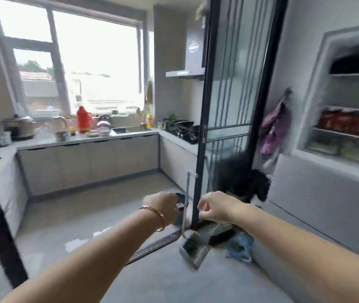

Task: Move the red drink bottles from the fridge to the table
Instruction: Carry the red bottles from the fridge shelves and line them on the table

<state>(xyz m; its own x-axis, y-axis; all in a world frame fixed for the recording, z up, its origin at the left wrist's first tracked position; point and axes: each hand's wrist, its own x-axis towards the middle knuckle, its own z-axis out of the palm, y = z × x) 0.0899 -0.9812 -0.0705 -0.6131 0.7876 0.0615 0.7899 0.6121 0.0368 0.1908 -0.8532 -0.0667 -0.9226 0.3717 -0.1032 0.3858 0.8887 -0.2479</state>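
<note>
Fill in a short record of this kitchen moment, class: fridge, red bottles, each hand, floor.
fridge: open, at right
red bottles: a blurred row on a middle shelf
left hand: empty, loosely curled, bracelet on wrist
right hand: empty, fingers loosely curled
floor: dustpan and blue bag by the sliding door

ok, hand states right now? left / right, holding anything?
Left hand: loosely curled, seen from the back; no bottle visible, the palm side is hidden.
Right hand: loosely open, fingers bent, holding nothing.
</note>
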